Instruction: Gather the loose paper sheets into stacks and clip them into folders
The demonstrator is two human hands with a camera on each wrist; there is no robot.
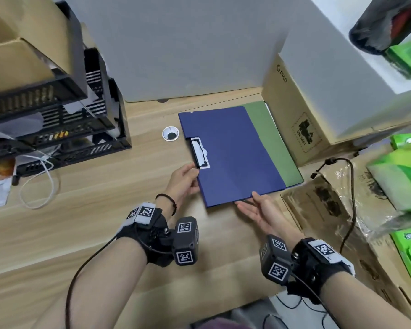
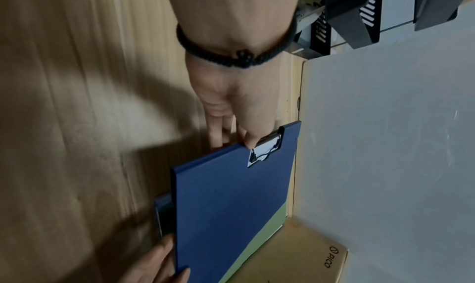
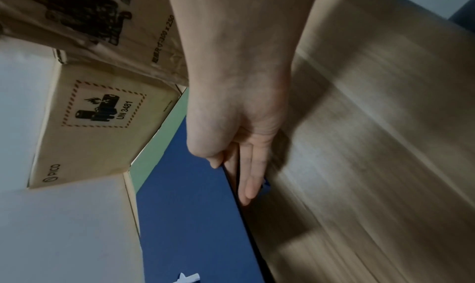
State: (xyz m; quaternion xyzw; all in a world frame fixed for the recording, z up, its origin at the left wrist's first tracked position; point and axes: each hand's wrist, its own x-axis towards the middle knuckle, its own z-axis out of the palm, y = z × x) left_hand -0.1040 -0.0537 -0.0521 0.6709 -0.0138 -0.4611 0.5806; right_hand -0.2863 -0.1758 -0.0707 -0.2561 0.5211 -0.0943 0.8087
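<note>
Both bare forearms are stretched forward from the near side, each wrist wrapped in a black strap with a marker-covered camera block. The left hand [image 1: 183, 182] is curled at the left edge of the blue folder [image 1: 233, 153], which is pinched between the thumb above and the fingers below. The right hand [image 1: 262, 213] is set at the near edge, its fingers [image 3: 250, 177] held straight under the cover and its thumb laid on top.

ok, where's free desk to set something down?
Bare desk between the tray rack and blue folder, around the grommet, and the wide strip by the forearms. Crowded right: green folder beside the PICO box, more cartons.
</note>
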